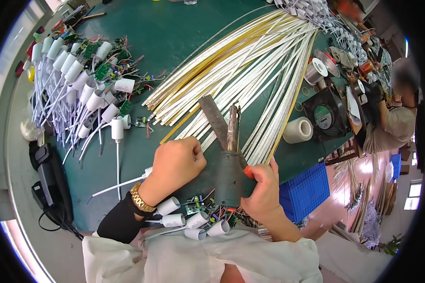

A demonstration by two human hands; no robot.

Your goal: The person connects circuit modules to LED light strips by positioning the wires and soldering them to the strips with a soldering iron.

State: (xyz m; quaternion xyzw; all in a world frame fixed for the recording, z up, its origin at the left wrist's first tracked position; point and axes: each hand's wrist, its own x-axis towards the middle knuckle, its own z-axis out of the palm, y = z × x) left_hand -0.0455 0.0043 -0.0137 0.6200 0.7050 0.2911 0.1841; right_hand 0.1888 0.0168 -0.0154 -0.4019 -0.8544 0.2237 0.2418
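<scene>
My left hand (pixel 177 159), with a gold watch (pixel 140 198) at the wrist, is curled closed over the table left of the dark grey tool; whatever its fingers hold is hidden. The tool (pixel 228 177) has a worn metal tip pointing away from me. At its right side, my right hand (pixel 264 191) is bent closed by a small orange piece (pixel 248 172); its grip is partly hidden. A flat metal bar (pixel 213 118) lies behind the tool. White sockets (pixel 197 220) with circuit boards and wires sit close to my body, below both hands.
White and yellow strips (pixel 231 61) fan across the green table (pixel 174 28). Many wired sockets (pixel 73 70) pile at left. At right are a tape roll (pixel 297 130), solder spool (pixel 315 71), black fan (pixel 327 114) and blue crate (pixel 305 192). Another person (pixel 396 122) is beyond.
</scene>
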